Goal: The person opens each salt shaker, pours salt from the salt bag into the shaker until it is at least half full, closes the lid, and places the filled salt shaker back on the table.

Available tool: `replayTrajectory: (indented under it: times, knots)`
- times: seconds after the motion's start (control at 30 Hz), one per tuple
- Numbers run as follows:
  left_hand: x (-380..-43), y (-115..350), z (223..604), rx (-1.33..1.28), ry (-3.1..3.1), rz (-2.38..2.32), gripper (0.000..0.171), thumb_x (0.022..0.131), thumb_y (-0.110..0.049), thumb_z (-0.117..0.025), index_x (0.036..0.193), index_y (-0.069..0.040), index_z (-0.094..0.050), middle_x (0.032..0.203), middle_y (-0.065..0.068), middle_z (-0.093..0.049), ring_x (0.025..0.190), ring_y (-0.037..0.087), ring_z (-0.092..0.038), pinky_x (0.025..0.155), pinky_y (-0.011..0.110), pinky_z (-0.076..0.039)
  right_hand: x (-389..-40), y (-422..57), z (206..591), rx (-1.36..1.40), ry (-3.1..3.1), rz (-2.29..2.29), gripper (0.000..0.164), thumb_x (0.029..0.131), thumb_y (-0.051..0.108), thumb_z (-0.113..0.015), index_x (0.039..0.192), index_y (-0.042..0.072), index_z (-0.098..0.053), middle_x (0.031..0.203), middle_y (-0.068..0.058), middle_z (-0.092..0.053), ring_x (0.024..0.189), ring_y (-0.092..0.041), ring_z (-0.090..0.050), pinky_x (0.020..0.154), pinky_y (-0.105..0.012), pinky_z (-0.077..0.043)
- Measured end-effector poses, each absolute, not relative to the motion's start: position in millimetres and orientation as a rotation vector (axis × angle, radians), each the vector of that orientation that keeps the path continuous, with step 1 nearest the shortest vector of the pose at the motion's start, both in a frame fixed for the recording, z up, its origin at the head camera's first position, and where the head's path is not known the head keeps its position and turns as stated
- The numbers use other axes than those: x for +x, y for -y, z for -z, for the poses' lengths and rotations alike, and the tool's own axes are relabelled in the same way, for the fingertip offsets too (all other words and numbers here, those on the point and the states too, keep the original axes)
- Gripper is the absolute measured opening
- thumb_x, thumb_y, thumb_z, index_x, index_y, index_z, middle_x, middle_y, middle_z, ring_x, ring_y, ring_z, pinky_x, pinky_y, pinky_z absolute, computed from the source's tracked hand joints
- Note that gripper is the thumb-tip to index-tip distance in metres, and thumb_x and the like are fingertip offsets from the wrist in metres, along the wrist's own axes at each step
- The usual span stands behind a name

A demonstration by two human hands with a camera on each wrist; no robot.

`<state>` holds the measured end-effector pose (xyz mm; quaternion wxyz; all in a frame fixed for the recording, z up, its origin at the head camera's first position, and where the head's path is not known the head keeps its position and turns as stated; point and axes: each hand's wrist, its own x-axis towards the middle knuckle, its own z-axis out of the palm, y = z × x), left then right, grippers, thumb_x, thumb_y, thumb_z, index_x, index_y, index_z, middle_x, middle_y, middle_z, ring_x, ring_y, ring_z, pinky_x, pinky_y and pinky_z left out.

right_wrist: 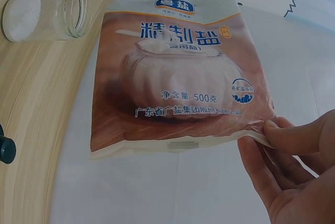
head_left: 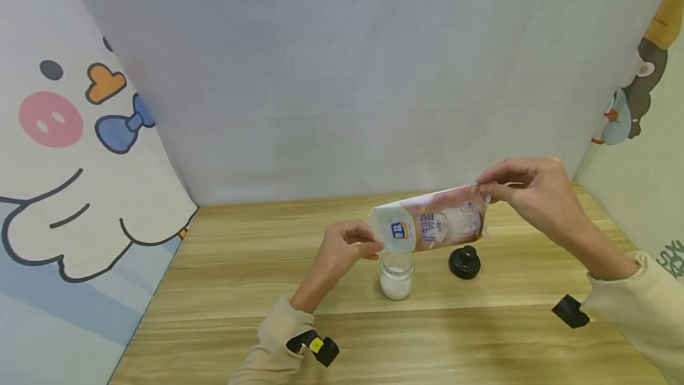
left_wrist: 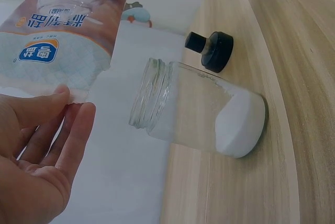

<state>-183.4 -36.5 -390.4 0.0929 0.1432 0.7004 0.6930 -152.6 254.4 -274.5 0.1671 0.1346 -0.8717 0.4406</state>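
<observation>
- Above the desk (head_left: 240,254), the left hand's (head_left: 347,243) fingers (left_wrist: 77,130) pinch one corner of a salt bag (head_left: 427,224), thumb on the printed face, at the end with the blue logo (right_wrist: 175,7).
- At the bag's opposite, brown end, the right hand (head_left: 534,195) grips another corner between thumb and fingers.
- Held between both hands, the bag is in the air over the desk's far half.
- On its front, the logo reads 粤盐; large blue characters (right_wrist: 180,33) say 精制盐, with a smaller 食用盐 beneath.
- Toward the brown end stand 净含量:500克 and a line starting 广东省广盐集团, its remainder blurred; the round badge (right_wrist: 242,91) is too small to read fully.
- Below the logo end, a lidless glass jar (head_left: 396,281) stands upright on the desk, white powder (left_wrist: 238,124) in its bottom.
- Right of the jar, toward the desk's right edge, rests a black knobbed lid (head_left: 465,262).
- Around both wrists are beige sleeves (head_left: 272,337), each with a black device (head_left: 327,350) beside it.
- Behind the far edge hangs pale cloth (head_left: 347,76); along the left edge, a cartoon print (head_left: 50,119) shows a pink snout and blue bow.
</observation>
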Motion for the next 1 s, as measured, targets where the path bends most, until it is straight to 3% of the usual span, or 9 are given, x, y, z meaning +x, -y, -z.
replayTrajectory:
  times: [1.0]
  knots:
    - [-184.3,35.1,392.5,0.404,-2.074,-2.059,0.013,0.076,0.005,-0.074,0.083,0.005,-0.064,0.081,0.012,-0.067,0.076,0.021,-0.067,0.068,0.038,-0.060,-155.8,-256.4,276.5,0.417,2.483,-1.257,0.006,0.083,-0.001,-0.069,0.088,0.002,-0.072,0.083,-0.010,-0.070,0.065,-0.011,-0.067,0.060,-0.016,-0.055]
